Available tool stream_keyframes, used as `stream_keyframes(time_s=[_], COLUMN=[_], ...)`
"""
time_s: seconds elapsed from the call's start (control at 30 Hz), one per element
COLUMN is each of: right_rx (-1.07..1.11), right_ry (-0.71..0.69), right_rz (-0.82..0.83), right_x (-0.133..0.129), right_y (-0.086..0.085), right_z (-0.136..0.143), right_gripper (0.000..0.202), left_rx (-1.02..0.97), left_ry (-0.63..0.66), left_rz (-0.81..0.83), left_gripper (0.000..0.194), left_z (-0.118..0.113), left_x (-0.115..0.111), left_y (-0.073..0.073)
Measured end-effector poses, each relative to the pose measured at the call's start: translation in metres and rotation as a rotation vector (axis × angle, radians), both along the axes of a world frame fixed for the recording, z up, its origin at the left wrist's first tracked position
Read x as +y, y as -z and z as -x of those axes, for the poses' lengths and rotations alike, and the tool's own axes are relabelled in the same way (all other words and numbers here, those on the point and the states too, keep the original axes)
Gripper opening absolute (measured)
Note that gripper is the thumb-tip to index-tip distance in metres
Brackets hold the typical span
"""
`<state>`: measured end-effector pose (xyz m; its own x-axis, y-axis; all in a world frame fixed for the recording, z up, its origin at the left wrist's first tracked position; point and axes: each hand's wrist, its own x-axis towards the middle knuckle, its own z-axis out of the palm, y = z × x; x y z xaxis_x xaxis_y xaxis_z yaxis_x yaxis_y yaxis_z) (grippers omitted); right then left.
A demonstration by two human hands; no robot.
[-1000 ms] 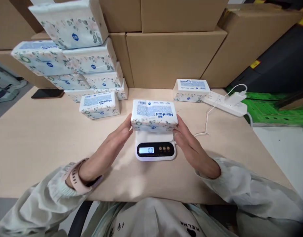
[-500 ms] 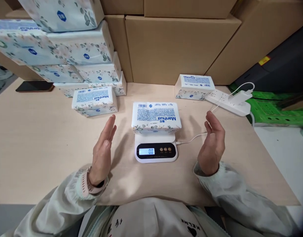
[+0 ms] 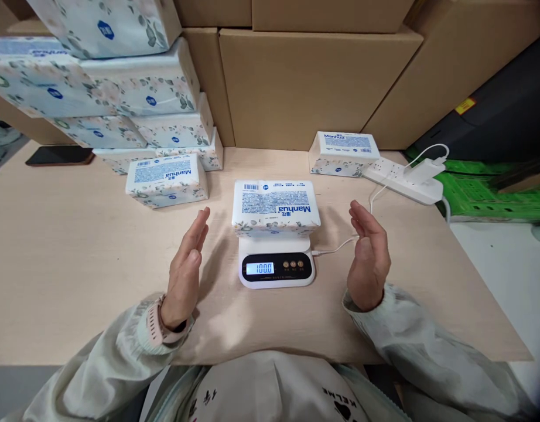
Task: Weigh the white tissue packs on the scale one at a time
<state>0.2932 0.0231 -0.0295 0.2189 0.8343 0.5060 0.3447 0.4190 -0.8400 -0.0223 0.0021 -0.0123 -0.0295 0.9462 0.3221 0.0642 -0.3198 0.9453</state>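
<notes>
A tissue pack [image 3: 276, 205] with blue print lies on the white scale [image 3: 276, 278], whose lit display reads 100.0. To the left of the scale, my left hand [image 3: 185, 269] is raised with fingers stretched, palm facing inward, touching nothing. On the other side my right hand [image 3: 369, 258] is held the same way, fingers extended and nothing in it. A second tissue pack [image 3: 167, 180] sits beyond my left hand, and a third pack [image 3: 344, 154] stands at the back right, beyond my right hand.
Stacked tissue packs [image 3: 142, 88] rise at the back left beside a dark phone [image 3: 59, 155]. Cardboard boxes [image 3: 305, 88] wall off the back. A white power strip [image 3: 404, 180] lies at the right, and a thin cable runs to the scale.
The scale's display has gone from 0.0 to 100.0. My right hand has moved slightly left, toward the scale; my left hand is almost unchanged.
</notes>
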Motion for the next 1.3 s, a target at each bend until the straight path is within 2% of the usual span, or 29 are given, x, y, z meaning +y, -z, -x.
stream_keyframes(time_s=[0.93, 1.3], right_rx=[-0.049, -0.047], right_ry=[-0.110, -0.104], right_rz=[0.064, 0.104], right_x=[-0.0022, -0.0032], right_y=[-0.0004, -0.0036], right_z=[-0.0040, -0.0036], right_gripper=[0.050, 0.050], left_rx=[-0.009, -0.020], left_ry=[0.036, 0.047], left_rz=[0.008, -0.003], left_gripper=[0.049, 0.048], left_z=[-0.0007, 0.0005], left_x=[0.0007, 0.0029], left_y=[0.0003, 0.0019])
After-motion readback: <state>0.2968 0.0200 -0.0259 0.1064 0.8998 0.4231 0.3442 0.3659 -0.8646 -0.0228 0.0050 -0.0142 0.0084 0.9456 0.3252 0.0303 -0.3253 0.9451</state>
